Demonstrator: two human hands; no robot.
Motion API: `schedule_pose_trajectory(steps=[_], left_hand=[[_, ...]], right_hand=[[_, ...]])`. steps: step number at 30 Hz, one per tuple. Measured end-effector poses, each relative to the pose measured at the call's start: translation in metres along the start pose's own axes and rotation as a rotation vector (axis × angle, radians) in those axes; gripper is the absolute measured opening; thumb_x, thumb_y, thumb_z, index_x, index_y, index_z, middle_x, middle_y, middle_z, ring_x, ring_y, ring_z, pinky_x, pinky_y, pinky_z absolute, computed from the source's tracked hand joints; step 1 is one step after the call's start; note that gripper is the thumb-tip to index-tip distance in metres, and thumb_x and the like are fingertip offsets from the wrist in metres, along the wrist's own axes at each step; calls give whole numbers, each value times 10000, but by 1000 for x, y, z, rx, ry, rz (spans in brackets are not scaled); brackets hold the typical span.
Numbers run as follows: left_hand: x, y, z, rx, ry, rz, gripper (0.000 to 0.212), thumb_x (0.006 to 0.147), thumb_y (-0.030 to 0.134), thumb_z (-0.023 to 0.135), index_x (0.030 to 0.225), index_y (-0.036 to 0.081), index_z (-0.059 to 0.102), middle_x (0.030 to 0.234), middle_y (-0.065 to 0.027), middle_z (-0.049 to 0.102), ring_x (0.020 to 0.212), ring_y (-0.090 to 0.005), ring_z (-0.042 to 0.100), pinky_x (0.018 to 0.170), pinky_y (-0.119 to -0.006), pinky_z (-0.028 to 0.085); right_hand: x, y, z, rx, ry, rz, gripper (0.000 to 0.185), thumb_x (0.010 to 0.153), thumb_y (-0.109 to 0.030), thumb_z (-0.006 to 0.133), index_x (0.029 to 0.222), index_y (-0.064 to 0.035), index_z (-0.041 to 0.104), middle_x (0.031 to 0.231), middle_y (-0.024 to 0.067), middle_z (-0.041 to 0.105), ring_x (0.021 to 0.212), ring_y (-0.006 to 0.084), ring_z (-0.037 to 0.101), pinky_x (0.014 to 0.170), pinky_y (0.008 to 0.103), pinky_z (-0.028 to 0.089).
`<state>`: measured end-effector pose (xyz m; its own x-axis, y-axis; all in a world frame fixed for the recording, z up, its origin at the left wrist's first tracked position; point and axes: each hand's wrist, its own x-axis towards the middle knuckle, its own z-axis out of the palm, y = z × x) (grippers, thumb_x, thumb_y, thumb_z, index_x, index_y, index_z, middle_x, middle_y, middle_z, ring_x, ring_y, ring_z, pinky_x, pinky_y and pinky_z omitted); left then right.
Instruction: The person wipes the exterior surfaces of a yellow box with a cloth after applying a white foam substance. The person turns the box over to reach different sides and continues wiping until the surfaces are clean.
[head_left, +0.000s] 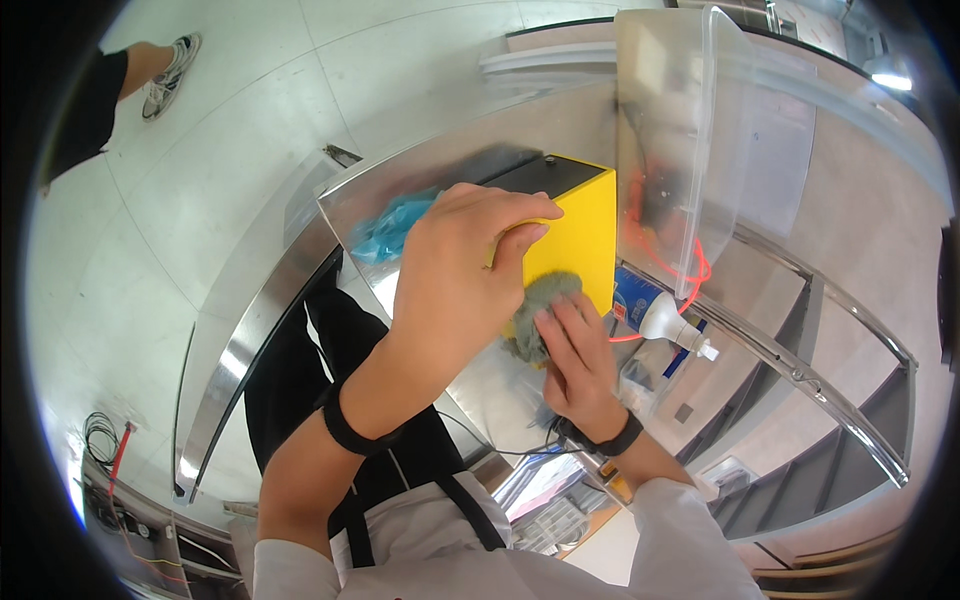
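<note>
A yellow box with a black top panel (576, 232) is tilted on a metal surface (480, 382) before me. My left hand (465, 255) curls over its near upper part, thumb and forefinger bent around an edge; part of the box is hidden behind this hand. My right hand (581, 352) holds a grey-green fuzzy cloth or pad (551, 300) against the lower part of the yellow face. Crumpled blue plastic (397, 225) lies to the left, partly behind my left hand. Close to the box's right side lies a blue bottle with a white nozzle (637, 300).
A translucent plastic bin (660, 135) stands at the upper right, with an orange-red cord (701, 262) near its base. Metal rails (810, 382) run along the right. Another person's leg and shoe (169, 82) show at the upper left. A thin black cable (495, 448) passes near my right wrist.
</note>
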<state>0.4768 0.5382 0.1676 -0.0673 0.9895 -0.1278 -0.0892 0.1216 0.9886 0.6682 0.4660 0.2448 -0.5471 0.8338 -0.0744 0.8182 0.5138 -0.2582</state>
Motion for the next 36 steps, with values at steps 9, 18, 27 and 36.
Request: schedule_pose_trajectory(steps=[9, 18, 27, 36], left_hand=[[4, 0, -2, -7, -6, 17, 149, 880, 14, 730, 995, 87, 790, 1032, -66, 787, 858, -207, 666, 765, -309, 535], [9, -1, -4, -75, -33, -25, 150, 892, 14, 716, 998, 92, 788, 1007, -59, 783, 870, -219, 644, 751, -328, 528], [8, 1, -5, -78, -30, -27, 149, 885, 3, 713, 987, 87, 782, 994, -72, 777, 865, -241, 647, 755, -333, 525], [8, -3, -4, -65, -33, -22, 150, 868, -12, 710, 966, 80, 777, 997, -67, 781, 855, -244, 641, 760, -342, 519]], right_hand=[[9, 3, -4, -56, -65, -64, 558, 701, 71, 604, 1246, 4, 706, 1333, 189, 632, 1188, 450, 620, 930, 451, 573], [32, -15, 7, -99, 19, 49, 550, 686, 67, 632, 1230, 20, 698, 1320, 200, 633, 1178, 451, 622, 950, 469, 557], [7, -23, 11, -178, 17, 75, 535, 673, 34, 726, 1206, 40, 679, 1280, 208, 639, 1160, 452, 625, 928, 468, 565], [34, -27, 23, -199, 83, 113, 557, 669, -32, 825, 1209, 23, 700, 1278, 195, 646, 1151, 431, 628, 934, 444, 563]])
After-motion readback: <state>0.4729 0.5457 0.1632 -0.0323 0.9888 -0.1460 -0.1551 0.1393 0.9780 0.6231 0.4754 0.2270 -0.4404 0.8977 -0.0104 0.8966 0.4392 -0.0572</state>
